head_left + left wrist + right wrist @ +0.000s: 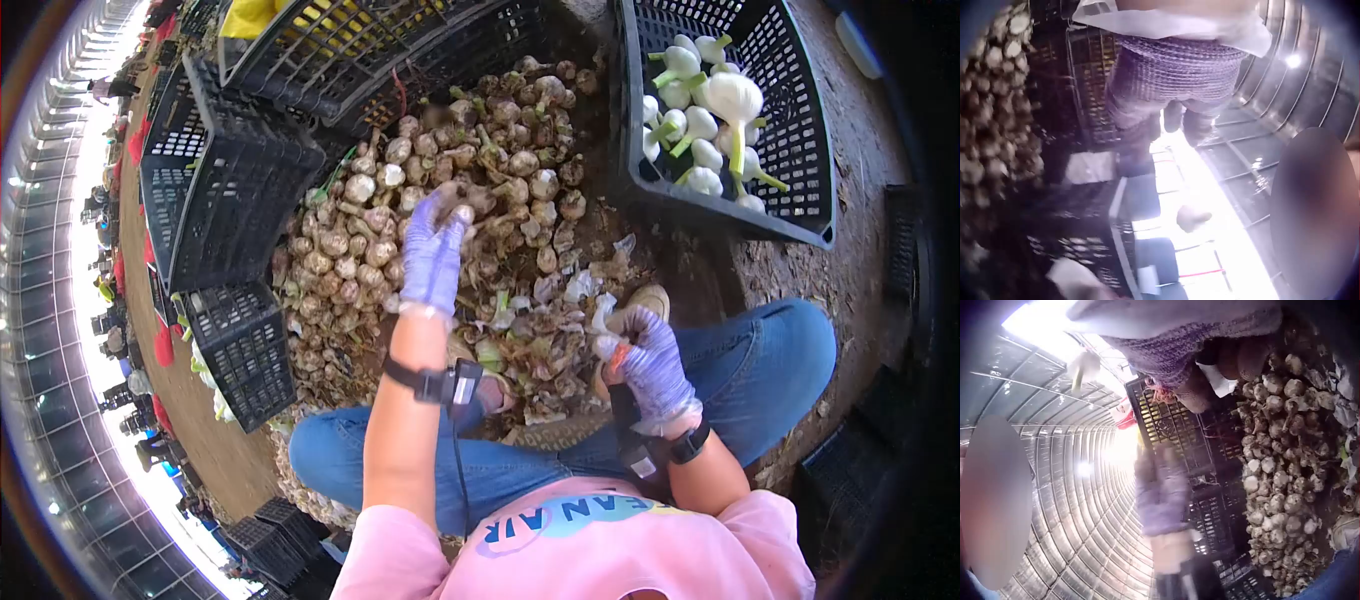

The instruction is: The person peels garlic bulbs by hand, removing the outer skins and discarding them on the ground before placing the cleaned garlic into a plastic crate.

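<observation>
My gloved left hand (432, 255) reaches over a pile of garlic bulbs (335, 265) with dry skins and soil on them. Its fingertips are close over the bulbs; in the right wrist view its blurred fingers (1166, 465) stretch out. My right hand (655, 372), also in a purple glove, has curled fingers that hold a whitish piece (1217, 380); what it is I cannot tell. Orange-red material (620, 355) shows at that hand. A clean garlic bulb (734, 100) with a green stem looks larger than the others and appears in mid-air over a black crate (735, 215).
Peeled-looking white bulbs (700, 128) lie in that crate. More black crates (245, 165) stand behind and left of the pile. Loose skins and trimmings (545, 345) cover the ground before my bent knees (790, 350). Other people sit in a row along the far left.
</observation>
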Demonstrator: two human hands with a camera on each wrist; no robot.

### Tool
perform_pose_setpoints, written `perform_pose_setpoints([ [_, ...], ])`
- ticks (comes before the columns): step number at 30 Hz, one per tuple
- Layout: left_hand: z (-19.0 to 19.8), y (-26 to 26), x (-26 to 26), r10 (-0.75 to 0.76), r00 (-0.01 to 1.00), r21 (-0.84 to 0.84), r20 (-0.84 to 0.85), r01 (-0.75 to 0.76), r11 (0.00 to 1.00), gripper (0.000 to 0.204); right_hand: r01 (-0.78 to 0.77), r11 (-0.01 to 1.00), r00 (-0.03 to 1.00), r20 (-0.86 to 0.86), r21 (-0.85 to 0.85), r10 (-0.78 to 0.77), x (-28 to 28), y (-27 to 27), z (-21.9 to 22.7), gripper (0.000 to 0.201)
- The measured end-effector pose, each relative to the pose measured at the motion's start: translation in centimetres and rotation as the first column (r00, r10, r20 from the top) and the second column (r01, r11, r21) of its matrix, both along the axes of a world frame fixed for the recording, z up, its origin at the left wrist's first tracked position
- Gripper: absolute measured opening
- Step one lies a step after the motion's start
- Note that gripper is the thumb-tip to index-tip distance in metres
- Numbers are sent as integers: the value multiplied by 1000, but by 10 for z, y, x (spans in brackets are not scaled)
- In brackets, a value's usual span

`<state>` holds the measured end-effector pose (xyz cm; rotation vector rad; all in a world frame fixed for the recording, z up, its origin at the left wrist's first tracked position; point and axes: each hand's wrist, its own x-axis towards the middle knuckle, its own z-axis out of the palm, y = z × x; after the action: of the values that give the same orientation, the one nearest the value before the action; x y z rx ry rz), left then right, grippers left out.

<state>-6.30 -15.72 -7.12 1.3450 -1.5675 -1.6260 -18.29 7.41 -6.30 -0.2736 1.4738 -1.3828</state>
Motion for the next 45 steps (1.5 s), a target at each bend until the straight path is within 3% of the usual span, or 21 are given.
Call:
perform_pose_setpoints([
  [3, -112, -36, 11, 32, 985, -67, 169, -21, 998, 45, 0, 999, 995, 98, 48, -5, 5, 0, -19, 25],
  [5, -167, -49, 14, -51, 892, -266, 449, 188, 946, 50, 20, 1000, 993, 119, 10, -21, 7, -8, -20, 29],
  [7, -159, -48, -7, -105, 842, -294, 529, 297, 909, 54, 34, 999, 986, 162, 1, -34, 9, -10, -26, 34],
  [9, -157, -51, -23, -188, 637, -182, 747, 468, 865, 57, -171, 985, 982, -86, 9, 171, 7, -9, -30, 35],
  [10, -159, -52, -25, -151, 715, -168, 683, 354, 920, 57, -226, 974, 955, -192, 14, 224, 5, -11, -29, 33],
  [15, -133, -36, -14, -203, 741, -112, 640, 351, 930, 57, -149, 988, 978, -155, -30, 142, 4, -17, -22, 33],
  [17, -82, -7, -15, -169, 953, 63, 252, 158, 985, 59, -70, 995, 994, -88, -69, 64, 4, -20, -14, 32],
  [19, -40, 19, -5, -233, 961, 222, -150, 262, 939, 61, -55, 997, 994, -96, -48, 50, 4, -18, -8, 33],
  [21, -1, 47, 3, -324, 925, 194, -196, 361, 912, 66, -28, 998, 999, -32, -50, 26, 11, -14, -3, 36],
  [25, 48, 93, 27, -498, 865, -97, 54, 501, 860, 74, 59, 974, 997, 60, -220, -46, 19, -15, 15, 39],
  [28, 68, 110, 38, -530, 831, -300, 169, 556, 775, 71, 145, 968, 948, 309, -206, -76, 28, -13, 26, 31],
  [32, 86, 127, 53, -491, 829, -417, 269, 559, 716, 71, 26, 970, 985, 174, -243, 18, 30, -3, 40, 29],
  [34, 89, 133, 61, -480, 837, -418, 264, 548, 725, 71, -188, 972, 982, -51, -138, 183, 28, 2, 42, 26],
  [35, 84, 136, 66, -476, 864, -383, 162, 500, 777, 70, -191, 971, 981, -56, -143, 184, 30, 3, 47, 26],
  [37, 75, 141, 71, -463, 885, -348, 56, 451, 821, 68, -82, 967, 974, 185, -242, 129, 33, 4, 62, 27],
  [38, 69, 144, 73, -367, 902, -94, -226, 355, 930, 66, -84, 965, 975, 181, -247, 131, 33, 5, 65, 27],
  [39, 69, 148, 72, -182, 871, 193, -456, 296, 935, 64, -93, 961, 968, 202, -259, 148, 34, 6, 67, 26],
  [40, 80, 154, 69, -26, 855, 385, -519, 261, 885, 61, -100, 958, 961, 224, -270, 164, 34, 6, 68, 25],
  [41, 77, 154, 71, -28, 854, 382, -519, 261, 886, 61, -100, 957, 961, 223, -273, 164, 34, 7, 68, 25],
  [43, 58, 151, 81, 177, 724, 637, -666, 429, 641, 65, -181, 919, 981, -3, -350, 192, 33, 10, 61, 23],
  [45, 55, 150, 78, 144, 672, 605, -726, 525, 599, 70, -243, 918, 968, -145, -313, 207, 35, 12, 47, 24],
])
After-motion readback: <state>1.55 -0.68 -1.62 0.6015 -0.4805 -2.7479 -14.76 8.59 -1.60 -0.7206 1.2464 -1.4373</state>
